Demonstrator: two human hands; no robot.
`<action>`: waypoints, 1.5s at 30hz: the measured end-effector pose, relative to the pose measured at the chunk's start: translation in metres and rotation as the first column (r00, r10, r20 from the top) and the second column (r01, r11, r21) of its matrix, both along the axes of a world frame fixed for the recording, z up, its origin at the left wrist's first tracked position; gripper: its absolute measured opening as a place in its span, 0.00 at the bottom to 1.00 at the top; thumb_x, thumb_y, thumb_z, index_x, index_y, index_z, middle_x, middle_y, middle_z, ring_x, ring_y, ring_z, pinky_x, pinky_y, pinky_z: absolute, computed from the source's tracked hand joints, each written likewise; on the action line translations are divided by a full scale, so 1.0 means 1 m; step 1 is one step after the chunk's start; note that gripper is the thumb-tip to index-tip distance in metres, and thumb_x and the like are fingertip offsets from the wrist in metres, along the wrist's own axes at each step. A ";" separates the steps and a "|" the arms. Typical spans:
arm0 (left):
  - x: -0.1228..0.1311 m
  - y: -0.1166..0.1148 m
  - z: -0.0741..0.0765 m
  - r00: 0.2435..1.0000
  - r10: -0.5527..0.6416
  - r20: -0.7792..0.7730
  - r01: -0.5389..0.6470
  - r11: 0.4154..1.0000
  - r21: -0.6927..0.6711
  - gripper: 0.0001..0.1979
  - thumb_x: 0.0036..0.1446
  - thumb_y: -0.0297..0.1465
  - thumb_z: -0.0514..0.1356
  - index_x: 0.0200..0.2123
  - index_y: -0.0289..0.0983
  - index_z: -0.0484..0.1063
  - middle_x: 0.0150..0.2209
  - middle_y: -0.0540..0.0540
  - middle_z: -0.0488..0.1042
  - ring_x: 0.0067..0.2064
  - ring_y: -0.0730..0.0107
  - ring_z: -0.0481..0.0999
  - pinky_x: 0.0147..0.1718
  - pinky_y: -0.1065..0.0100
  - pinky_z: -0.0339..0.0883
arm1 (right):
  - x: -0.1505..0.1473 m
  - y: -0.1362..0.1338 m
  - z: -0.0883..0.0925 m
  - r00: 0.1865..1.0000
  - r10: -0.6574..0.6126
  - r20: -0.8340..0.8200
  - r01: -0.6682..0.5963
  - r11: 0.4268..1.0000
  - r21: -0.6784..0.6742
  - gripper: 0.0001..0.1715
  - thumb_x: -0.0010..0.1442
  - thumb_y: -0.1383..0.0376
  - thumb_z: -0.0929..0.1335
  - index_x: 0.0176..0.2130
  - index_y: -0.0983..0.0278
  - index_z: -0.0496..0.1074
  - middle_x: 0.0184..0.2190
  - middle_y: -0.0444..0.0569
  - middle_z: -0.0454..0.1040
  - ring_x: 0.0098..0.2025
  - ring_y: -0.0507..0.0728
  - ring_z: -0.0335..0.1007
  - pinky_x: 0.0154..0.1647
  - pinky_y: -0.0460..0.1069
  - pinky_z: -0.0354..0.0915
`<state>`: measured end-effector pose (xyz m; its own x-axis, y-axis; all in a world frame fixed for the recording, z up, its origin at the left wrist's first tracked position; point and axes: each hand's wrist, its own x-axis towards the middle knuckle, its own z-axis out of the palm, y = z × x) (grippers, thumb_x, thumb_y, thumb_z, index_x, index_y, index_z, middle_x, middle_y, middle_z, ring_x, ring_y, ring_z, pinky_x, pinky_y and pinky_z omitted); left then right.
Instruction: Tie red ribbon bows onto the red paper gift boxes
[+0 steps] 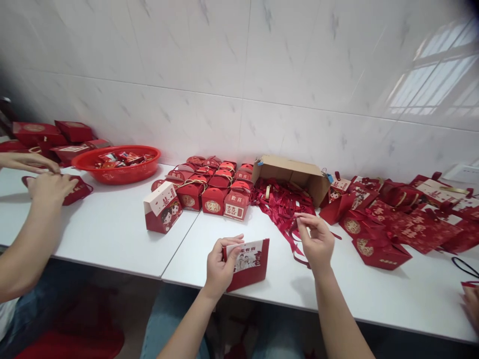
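My left hand (220,268) grips a red and white paper gift box (253,271) at its left side, thumb on the printed front. The box is tilted above the table's front edge. Its back is hidden from me. To the right, my right hand (316,244) pinches a dark red ribbon (301,257) between thumb and fingertips. Loops of it hang below the fingers. Just behind lies a tangled heap of red ribbons (284,199), spilling from a cardboard box (290,170) turned on its side.
Small red gift boxes (213,199) stand in rows behind, with a larger box (163,208) nearer. A red basin (125,172) holds wrapped sweets. More boxes and bags (404,219) crowd the right. At left, another person's hands (48,182) handle a box; a hand (471,301) shows far right.
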<state>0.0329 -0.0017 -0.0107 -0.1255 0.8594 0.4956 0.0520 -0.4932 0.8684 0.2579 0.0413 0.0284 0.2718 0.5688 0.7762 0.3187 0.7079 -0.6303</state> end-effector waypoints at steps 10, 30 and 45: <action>0.006 0.000 -0.001 0.997 0.056 -0.061 -0.058 0.998 -0.029 0.05 0.55 0.32 0.60 0.33 0.37 0.68 0.34 0.47 0.77 0.36 0.69 0.77 0.36 0.70 0.72 | -0.059 -0.070 -0.010 0.970 0.081 0.229 -0.065 0.995 -0.078 0.18 0.55 0.76 0.67 0.44 0.60 0.76 0.40 0.51 0.77 0.43 0.58 0.74 0.45 0.53 0.72; 0.000 0.002 0.013 0.996 0.006 -0.084 -0.015 0.993 -0.114 0.08 0.52 0.34 0.63 0.34 0.36 0.73 0.36 0.44 0.79 0.39 0.64 0.78 0.38 0.67 0.72 | -0.058 -0.056 -0.029 0.965 0.223 -0.140 -0.256 0.922 -0.290 0.07 0.54 0.67 0.71 0.36 0.61 0.77 0.31 0.49 0.77 0.34 0.57 0.73 0.36 0.52 0.71; 0.000 0.003 0.016 0.993 -0.040 -0.110 0.022 0.987 -0.159 0.08 0.51 0.34 0.64 0.32 0.36 0.72 0.35 0.44 0.79 0.37 0.64 0.79 0.36 0.67 0.73 | -0.065 -0.038 -0.032 0.946 0.324 -0.021 -0.314 0.898 -0.308 0.02 0.50 0.66 0.73 0.27 0.59 0.76 0.53 0.52 0.67 0.55 0.63 0.64 0.52 0.57 0.63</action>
